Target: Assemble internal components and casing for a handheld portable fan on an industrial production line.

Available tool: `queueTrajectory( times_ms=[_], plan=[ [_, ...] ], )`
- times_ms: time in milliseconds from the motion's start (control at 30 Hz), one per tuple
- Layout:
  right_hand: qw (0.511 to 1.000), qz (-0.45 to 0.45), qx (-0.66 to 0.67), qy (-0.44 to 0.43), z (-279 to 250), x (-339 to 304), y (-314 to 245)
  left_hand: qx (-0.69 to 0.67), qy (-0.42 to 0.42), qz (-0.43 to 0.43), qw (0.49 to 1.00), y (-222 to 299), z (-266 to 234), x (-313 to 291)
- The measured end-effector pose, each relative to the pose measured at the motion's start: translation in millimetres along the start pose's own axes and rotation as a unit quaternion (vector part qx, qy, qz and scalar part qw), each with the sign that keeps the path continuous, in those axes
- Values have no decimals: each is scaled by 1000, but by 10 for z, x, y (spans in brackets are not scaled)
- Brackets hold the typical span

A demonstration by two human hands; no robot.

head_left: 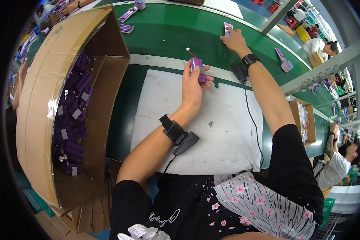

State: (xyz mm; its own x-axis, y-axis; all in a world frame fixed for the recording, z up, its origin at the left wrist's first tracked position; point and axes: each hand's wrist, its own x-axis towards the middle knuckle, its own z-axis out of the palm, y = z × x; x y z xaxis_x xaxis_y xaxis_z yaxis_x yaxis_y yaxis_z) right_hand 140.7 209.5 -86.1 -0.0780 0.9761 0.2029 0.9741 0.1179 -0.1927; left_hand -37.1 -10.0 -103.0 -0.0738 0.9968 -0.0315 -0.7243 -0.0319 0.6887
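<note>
My left hand (194, 82) is closed around a purple battery pack (195, 63), held above the far edge of a white foam mat. A grey patch shows on the pack, and a thin red wire with a small white connector (188, 49) rises from its top. My right hand (235, 41) reaches far forward over the green belt. Its thumb and fingers are at the near end of a pale pink-purple strip (227, 27), which they seem to pinch; the fingers partly cover it. The white mat (204, 132) lies on the bench below both hands.
At left a tipped cardboard box (118, 80) holds many purple battery packs (74, 108). Purple pieces (127, 29) and a roll (286, 66) lie on the green belt (168, 32). A small carton (311, 124) stands at right. Wrist-device cables cross the mat. Other people work nearby.
</note>
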Motion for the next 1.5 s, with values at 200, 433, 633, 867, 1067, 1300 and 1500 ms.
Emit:
queueTrajectory(
  times_ms=[200,433,633,867,1067,1300,1500],
  plan=[
    [997,74,-7,-11,-84,7,340,18,22,18,999,35,92,4],
    [994,-14,64,85,-173,-167,594,-9,72,39,997,103,113,62],
    [997,-31,43,62,-456,-60,522,-48,80,81,992,152,131,146],
    [874,-5,464,-145,-861,-1298,132,44,138,74,987,181,-212,129],
    [901,-289,217,-241,-852,-2018,198,57,96,50,993,-115,-139,244],
    [891,-381,215,-122,-693,-2179,396,69,-65,-20,995,-291,186,150],
    [858,-60,509,43,-777,-2354,309,123,-176,-105,971,-391,247,28]
  ],
)
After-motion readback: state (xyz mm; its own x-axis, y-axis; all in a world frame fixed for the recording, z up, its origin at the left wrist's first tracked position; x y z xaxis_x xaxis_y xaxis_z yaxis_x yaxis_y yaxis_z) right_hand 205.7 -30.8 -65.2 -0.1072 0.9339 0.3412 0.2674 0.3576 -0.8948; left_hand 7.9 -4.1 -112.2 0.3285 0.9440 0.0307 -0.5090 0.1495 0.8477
